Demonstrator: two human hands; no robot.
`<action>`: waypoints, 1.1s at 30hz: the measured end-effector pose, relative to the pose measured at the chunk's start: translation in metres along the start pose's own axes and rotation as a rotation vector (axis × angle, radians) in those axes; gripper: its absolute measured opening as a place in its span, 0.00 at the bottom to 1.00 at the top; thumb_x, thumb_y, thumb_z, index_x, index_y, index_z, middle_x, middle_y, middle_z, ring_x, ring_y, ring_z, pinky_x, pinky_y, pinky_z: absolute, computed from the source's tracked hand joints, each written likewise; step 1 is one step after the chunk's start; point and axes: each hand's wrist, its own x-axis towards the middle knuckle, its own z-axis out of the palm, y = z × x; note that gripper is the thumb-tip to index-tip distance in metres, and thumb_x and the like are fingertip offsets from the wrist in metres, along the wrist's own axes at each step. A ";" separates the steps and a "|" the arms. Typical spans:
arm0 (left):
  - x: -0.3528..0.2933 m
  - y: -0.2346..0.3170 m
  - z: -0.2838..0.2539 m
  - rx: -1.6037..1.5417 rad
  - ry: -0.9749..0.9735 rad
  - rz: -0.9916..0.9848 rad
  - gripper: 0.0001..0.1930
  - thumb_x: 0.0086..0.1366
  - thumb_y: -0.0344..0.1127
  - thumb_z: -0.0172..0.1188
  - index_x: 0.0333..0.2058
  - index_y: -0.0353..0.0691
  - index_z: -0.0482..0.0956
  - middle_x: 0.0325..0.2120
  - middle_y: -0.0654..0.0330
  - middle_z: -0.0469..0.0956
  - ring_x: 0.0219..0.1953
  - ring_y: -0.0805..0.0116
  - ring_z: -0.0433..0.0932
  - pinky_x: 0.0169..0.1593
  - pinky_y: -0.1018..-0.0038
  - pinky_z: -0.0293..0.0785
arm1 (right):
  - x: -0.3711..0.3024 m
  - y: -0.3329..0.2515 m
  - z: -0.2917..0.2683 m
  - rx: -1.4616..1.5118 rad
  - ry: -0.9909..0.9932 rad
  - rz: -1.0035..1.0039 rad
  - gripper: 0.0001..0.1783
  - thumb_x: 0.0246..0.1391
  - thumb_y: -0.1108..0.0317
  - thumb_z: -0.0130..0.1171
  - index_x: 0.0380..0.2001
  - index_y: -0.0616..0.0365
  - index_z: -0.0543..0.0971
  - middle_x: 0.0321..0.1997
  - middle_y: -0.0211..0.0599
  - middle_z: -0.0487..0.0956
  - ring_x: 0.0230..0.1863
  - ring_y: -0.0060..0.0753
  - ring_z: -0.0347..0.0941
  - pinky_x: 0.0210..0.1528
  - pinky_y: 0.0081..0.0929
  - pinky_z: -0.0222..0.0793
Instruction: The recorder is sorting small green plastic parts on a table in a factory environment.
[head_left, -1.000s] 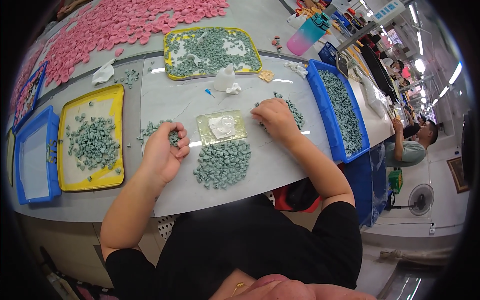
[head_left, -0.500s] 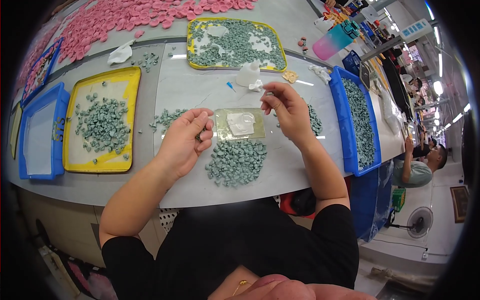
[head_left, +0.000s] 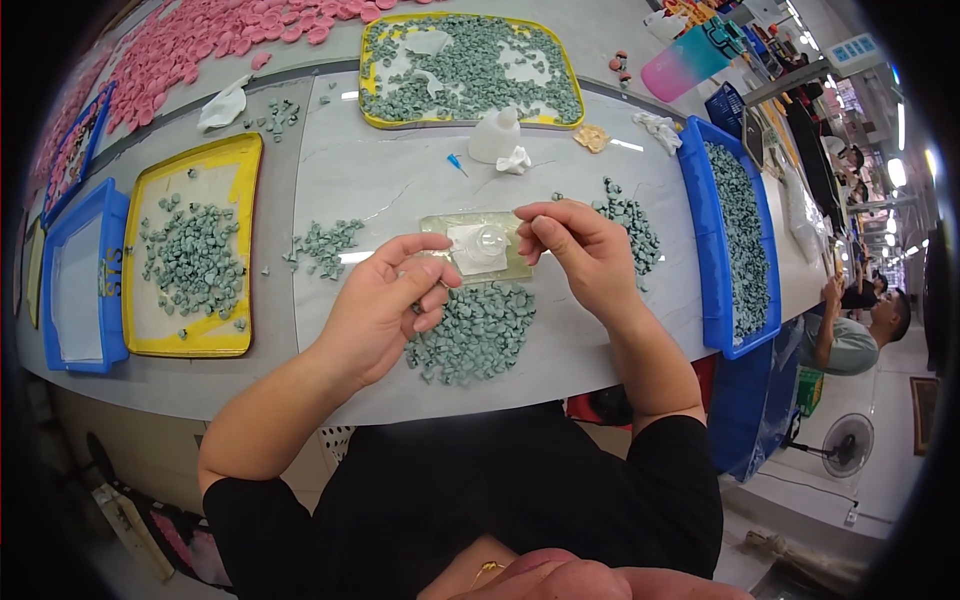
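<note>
The table (head_left: 345, 190) has a pale grey, glossy top with light glare. At its middle lies a yellowish pad (head_left: 520, 266), with a heap of green bits (head_left: 475, 338) just on the near side. Smaller heaps lie left and right. A white bottle (head_left: 494, 140) and a blue tip (head_left: 455, 162) sit past the pad. A yellow tray (head_left: 246, 170) and a blue bin (head_left: 117, 235) stand left, another bin (head_left: 708, 235) right; pink cups (head_left: 215, 50) cover the far left.
</note>
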 end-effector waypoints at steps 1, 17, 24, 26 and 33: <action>0.002 -0.001 0.000 -0.001 -0.010 -0.010 0.12 0.65 0.29 0.50 0.45 0.31 0.70 0.30 0.62 0.71 0.24 0.81 0.63 0.25 0.84 0.60 | 0.000 0.001 0.000 0.008 -0.003 0.001 0.11 0.55 0.75 0.54 0.41 0.67 0.76 0.32 0.34 0.75 0.30 0.21 0.72 0.34 0.18 0.69; 0.004 0.003 0.013 -0.050 0.040 -0.052 0.13 0.62 0.29 0.54 0.45 0.30 0.72 0.35 0.58 0.73 0.24 0.81 0.62 0.24 0.86 0.61 | 0.003 -0.013 -0.010 -0.601 -0.023 -0.353 0.10 0.46 0.78 0.60 0.35 0.61 0.79 0.31 0.35 0.78 0.28 0.23 0.75 0.28 0.17 0.71; 0.008 0.011 0.030 -0.009 0.041 0.046 0.13 0.61 0.28 0.55 0.44 0.30 0.69 0.37 0.56 0.73 0.23 0.82 0.61 0.25 0.86 0.60 | 0.004 0.002 -0.019 -0.880 0.034 -0.589 0.11 0.39 0.78 0.64 0.31 0.60 0.79 0.31 0.35 0.77 0.29 0.29 0.75 0.28 0.21 0.71; 0.015 0.005 0.028 -0.059 0.063 0.045 0.13 0.61 0.27 0.54 0.44 0.32 0.70 0.36 0.57 0.72 0.23 0.82 0.60 0.23 0.86 0.60 | 0.003 0.010 -0.024 -0.903 -0.010 -0.575 0.12 0.39 0.78 0.63 0.32 0.60 0.78 0.31 0.36 0.77 0.30 0.31 0.74 0.29 0.23 0.71; 0.037 -0.013 0.014 -0.053 0.085 0.022 0.12 0.63 0.30 0.54 0.43 0.31 0.69 0.32 0.60 0.71 0.22 0.82 0.59 0.22 0.86 0.57 | 0.009 0.030 -0.037 -1.119 -0.220 -0.546 0.15 0.39 0.78 0.60 0.35 0.64 0.76 0.32 0.39 0.74 0.33 0.37 0.73 0.33 0.28 0.71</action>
